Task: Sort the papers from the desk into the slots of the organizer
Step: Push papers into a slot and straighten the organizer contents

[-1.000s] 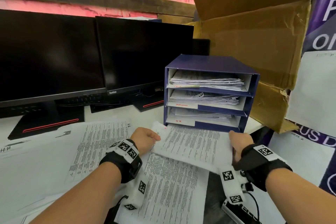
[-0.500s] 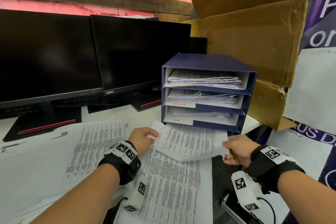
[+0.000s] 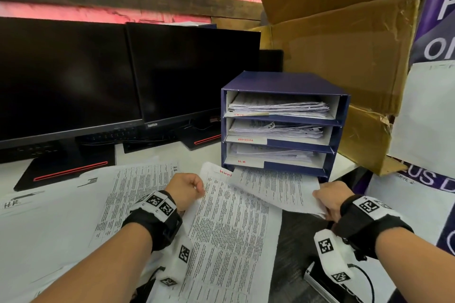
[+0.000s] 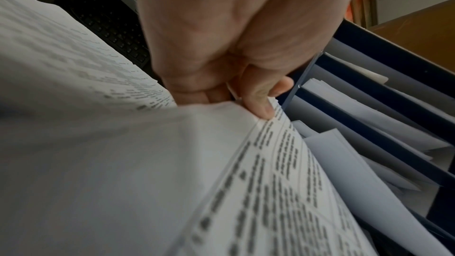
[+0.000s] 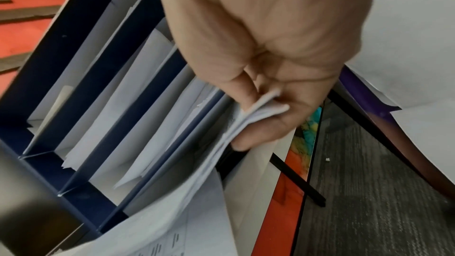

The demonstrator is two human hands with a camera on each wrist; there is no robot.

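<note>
The dark blue organizer (image 3: 283, 81) stands on the desk with stacked papers in its three labelled slots. My right hand (image 3: 330, 202) pinches the near right corner of a printed sheet (image 3: 275, 187). The sheet's far edge reaches into the lowest opening under the shelf marked H.R. In the right wrist view the thumb and fingers (image 5: 261, 116) clamp the folded paper corner beside the organizer (image 5: 74, 46). My left hand (image 3: 187, 189) is curled and pinches the edge of another printed sheet (image 3: 229, 241) lying on the desk. The left wrist view shows that hand (image 4: 246, 102) with its thumb on the paper.
More printed papers (image 3: 61, 216) cover the desk to the left. Two dark monitors (image 3: 73, 76) stand behind them. A big cardboard box (image 3: 344, 44) leans behind and right of the organizer. A purple banner (image 3: 438, 32) is at far right, and a flat device (image 3: 317, 280) lies at the desk's near right.
The right hand has pushed the sheet forward, so its far edge now sits in the organizer's lowest opening. The left hand has come off that sheet and stays near the same spot.
</note>
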